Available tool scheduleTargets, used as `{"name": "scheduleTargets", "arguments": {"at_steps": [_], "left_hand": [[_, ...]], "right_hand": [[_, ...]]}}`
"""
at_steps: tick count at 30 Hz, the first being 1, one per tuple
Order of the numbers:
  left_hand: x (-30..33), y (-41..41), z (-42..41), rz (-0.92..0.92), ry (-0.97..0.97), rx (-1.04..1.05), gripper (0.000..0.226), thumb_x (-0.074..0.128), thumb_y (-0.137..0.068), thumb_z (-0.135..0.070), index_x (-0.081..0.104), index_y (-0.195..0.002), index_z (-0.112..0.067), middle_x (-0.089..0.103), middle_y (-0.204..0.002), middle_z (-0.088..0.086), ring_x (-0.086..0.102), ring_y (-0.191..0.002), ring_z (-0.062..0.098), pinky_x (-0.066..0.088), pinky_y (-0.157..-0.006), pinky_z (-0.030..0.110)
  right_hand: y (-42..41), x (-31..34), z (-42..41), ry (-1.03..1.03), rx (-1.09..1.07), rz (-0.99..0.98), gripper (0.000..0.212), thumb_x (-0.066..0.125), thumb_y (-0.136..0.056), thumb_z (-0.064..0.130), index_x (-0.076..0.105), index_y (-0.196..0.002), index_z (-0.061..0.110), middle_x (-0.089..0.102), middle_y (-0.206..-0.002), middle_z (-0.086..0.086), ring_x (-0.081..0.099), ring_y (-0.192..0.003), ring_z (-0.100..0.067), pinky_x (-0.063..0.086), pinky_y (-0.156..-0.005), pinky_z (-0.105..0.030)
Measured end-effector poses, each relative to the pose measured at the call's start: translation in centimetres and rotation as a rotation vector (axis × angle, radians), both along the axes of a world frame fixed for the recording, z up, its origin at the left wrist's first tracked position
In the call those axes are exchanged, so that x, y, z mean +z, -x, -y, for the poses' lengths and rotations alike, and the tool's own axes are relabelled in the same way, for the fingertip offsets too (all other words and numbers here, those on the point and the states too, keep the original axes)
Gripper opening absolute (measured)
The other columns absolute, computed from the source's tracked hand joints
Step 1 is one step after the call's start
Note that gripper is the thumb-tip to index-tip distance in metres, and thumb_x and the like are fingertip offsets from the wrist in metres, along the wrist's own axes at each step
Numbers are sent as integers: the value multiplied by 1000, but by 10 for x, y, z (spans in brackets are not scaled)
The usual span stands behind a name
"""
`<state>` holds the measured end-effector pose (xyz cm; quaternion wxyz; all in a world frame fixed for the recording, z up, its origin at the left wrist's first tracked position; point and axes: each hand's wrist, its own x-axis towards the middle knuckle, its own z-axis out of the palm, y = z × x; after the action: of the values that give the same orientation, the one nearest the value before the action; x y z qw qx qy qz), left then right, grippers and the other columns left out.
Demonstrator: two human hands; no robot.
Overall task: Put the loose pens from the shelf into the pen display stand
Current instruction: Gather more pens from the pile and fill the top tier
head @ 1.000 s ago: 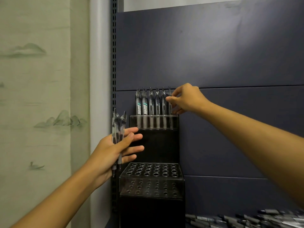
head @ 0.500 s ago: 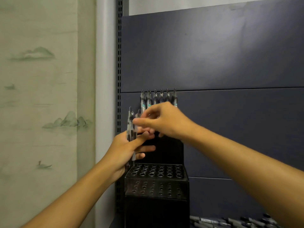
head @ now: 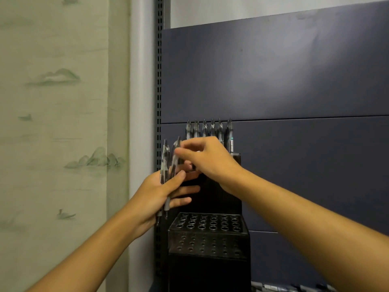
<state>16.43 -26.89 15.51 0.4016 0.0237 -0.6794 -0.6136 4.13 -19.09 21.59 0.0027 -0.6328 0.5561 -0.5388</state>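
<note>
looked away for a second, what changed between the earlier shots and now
The right hand left the top row of clear pens in the black pen display stand and came down and left to the bundle of clear pens gripped by the left hand, now pinching one. The left hand kept its bundle; the top row and empty lower holes stayed the same.

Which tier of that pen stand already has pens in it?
The top tier, behind the right hand: a row of pens stands upright there. The lower tier shows only empty holes.

Dark blue back panel (head: 273, 76) behind; slotted metal upright (head: 159, 81) at its left edge; pale green wallpaper (head: 52, 102) with painted hills.
</note>
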Motion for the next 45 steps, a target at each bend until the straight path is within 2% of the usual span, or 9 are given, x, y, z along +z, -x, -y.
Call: {"name": "scheduleTargets", "arguments": {"at_steps": [3,5,10,14,23,26,30,41,45], "left_hand": [[-4,-7,5,-1,-22,37,24,54,-94,-20,63,-117,-17,76,-106,0,74,-93,22,62,-69,27],[-8,-13,10,1,-49,61,24,54,-95,-18,63,-117,-15,76,-106,0,75,-86,22,62,-62,27],[-15,-28,23,1,-91,118,23,56,-95,-16,60,-118,-11,77,-103,2,76,-76,23,61,-57,26],[-20,-35,29,-1,-116,137,20,57,-95,-15,59,-115,-11,77,-102,4,76,-75,24,60,-56,26],[-21,-41,34,-4,-123,153,19,58,-94,-18,61,-111,-11,77,-100,5,76,-75,25,61,-58,26],[-21,-41,33,-4,-120,150,19,58,-93,-19,61,-110,-11,77,-102,5,75,-75,24,61,-58,26],[-22,-41,34,2,-117,148,20,58,-93,-19,62,-112,-11,77,-102,5,75,-74,23,61,-59,26],[-23,-37,35,12,-115,157,23,59,-93,-21,62,-113,-11,77,-101,4,75,-77,22,61,-59,25],[-23,-33,34,15,-113,154,23,59,-93,-21,62,-113,-10,77,-99,4,75,-74,20,60,-58,25]], "right_hand": [[-4,15,-3,40,42,146,16,57,-100,22,69,-101,10,75,-93,-3,75,-76,-23,57,-59,-28],[-3,32,-8,82,48,226,15,56,-100,20,64,-107,9,74,-97,-8,76,-74,-28,60,-58,-28],[19,72,-7,284,-248,71,19,60,-98,21,62,-114,11,71,-101,-9,74,-68,-21,63,-64,-33],[31,82,0,345,-326,80,16,61,-98,21,61,-112,12,69,-102,-8,74,-72,-22,63,-65,-33],[28,75,18,268,-277,102,22,61,-98,18,62,-118,8,67,-105,-9,74,-74,-22,63,-67,-33],[25,70,24,255,-297,14,23,61,-98,19,63,-118,8,69,-98,-6,73,-73,-19,63,-66,-31],[26,64,30,224,-308,-31,26,60,-98,21,62,-122,10,69,-100,-7,73,-76,-19,63,-67,-33],[32,53,39,129,-295,-59,13,63,-96,25,61,-105,17,71,-99,-9,73,-66,-15,62,-59,-26],[33,52,45,145,-312,-83,19,65,-94,28,62,-109,16,70,-103,-9,73,-65,-15,61,-58,-25]]}}
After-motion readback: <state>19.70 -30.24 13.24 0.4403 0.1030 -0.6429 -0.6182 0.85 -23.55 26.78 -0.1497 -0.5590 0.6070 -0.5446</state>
